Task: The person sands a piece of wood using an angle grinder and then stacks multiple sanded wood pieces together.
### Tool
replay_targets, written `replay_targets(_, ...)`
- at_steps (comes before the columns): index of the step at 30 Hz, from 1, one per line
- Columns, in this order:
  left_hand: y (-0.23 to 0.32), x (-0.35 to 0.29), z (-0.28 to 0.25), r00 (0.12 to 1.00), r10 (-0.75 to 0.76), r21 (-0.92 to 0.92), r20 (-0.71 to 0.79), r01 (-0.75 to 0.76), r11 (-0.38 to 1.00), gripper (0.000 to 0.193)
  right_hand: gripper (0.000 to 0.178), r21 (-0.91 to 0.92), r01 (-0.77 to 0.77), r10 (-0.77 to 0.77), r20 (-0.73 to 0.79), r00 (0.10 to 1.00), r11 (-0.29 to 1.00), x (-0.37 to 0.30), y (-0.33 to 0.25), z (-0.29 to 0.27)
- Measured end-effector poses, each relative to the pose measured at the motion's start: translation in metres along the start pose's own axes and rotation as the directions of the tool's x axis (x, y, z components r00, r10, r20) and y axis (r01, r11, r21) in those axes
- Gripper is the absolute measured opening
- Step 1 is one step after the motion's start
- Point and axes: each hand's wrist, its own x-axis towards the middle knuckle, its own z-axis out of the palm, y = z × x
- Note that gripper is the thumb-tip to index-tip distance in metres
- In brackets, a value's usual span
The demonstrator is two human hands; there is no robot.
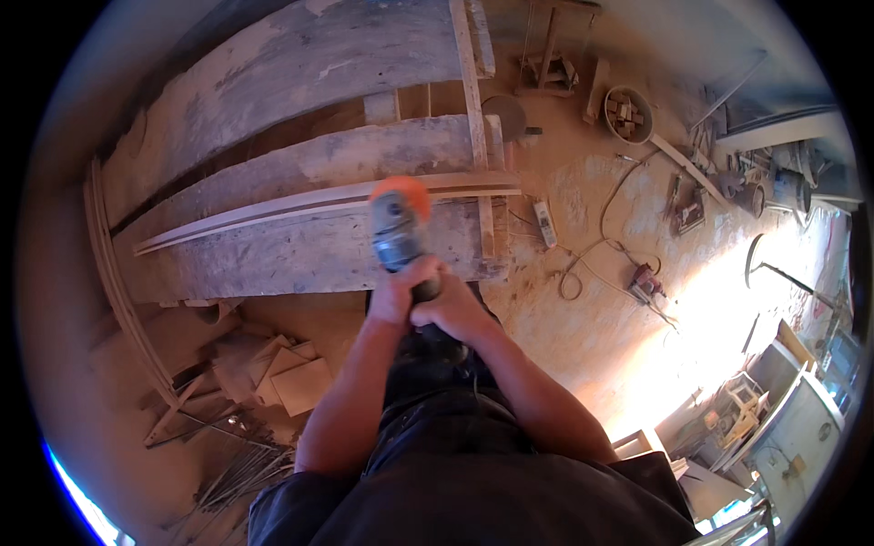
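Both my hands are wrapped round the body of an angle grinder (398, 238) with a grey metal head and an orange disc, blurred by motion. My left hand (392, 297) grips it from the left, just behind the head. Close beside it, my right hand (448, 308) is closed round the dark handle. The orange disc (401, 193) is over long, pale wooden strips (264, 215), which lie lengthwise on a worn plank bench (346, 250). Whether the disc touches the wood I cannot tell. A cord hangs from the rear of the grinder near my body.
Across the bench's right side lies a narrow batten (474, 118). On the floor to the right are a red power tool (645, 282), a looping cable (603, 238), a power strip (544, 224) and a bucket of wood blocks (628, 114). Board offcuts (296, 378) and thin rods (241, 473) lie lower left.
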Motion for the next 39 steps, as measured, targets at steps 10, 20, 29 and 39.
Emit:
replay_targets(10,-0.025,-0.006,0.121,0.994,0.077,0.398,0.082,-0.103,0.911,0.031,0.032,0.243,0.002,0.026,-0.112,0.993,0.97,-0.053,0.037,-0.095)
replay_targets(20,-0.027,0.009,0.181,0.978,0.008,0.523,0.207,-0.118,0.844,0.041,0.042,0.446,0.138,-0.008,-0.281,0.96,0.884,-0.069,0.028,-0.121)
replay_targets(29,-0.003,0.017,0.131,0.981,0.108,0.339,0.159,-0.157,0.928,0.034,0.035,0.379,0.058,0.005,-0.164,0.987,0.924,-0.04,0.0,-0.079)
replay_targets(39,0.061,-0.014,0.007,0.998,0.061,0.199,-0.034,-0.053,0.979,0.034,0.034,0.205,-0.058,0.069,-0.046,0.997,0.977,0.008,-0.012,0.04)
